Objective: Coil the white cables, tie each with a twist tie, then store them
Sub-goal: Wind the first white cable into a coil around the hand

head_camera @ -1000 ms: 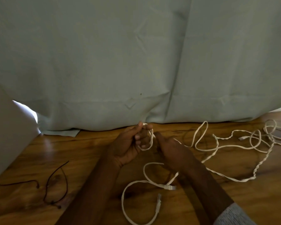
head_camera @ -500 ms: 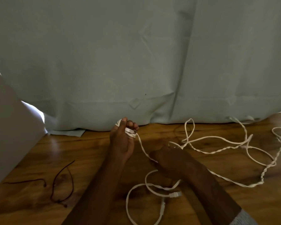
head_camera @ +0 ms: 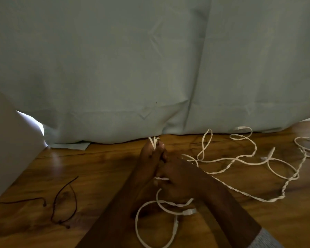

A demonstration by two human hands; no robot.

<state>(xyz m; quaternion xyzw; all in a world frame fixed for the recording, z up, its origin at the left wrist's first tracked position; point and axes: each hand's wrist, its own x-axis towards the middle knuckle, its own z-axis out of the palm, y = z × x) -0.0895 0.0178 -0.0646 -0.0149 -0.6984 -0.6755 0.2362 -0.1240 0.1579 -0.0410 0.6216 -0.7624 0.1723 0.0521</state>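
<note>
Long white cables [head_camera: 240, 159] sprawl in loose, partly twisted loops across the wooden floor at the right. My left hand [head_camera: 151, 158] is raised and pinches a small bundle of white cable loops at its fingertips. My right hand [head_camera: 175, 176] sits just below and right of it, fingers curled round a strand of the same cable. A slack loop with two white connectors [head_camera: 188, 212] lies on the floor under my forearms. Two thin dark twist ties [head_camera: 64, 199] lie on the floor at the left.
A pale green curtain [head_camera: 150, 68] hangs to the floor across the back. A white panel [head_camera: 9, 144] slants in at the left. The wooden floor [head_camera: 100, 169] runs between the ties and my arms. More white cable loops [head_camera: 308, 145] lie at the far right.
My left hand rose with the wound loops, drawing cable leftward; my right hand slid along the strand and has come back up beside the left. The loose cable at the right shifted closer.
</note>
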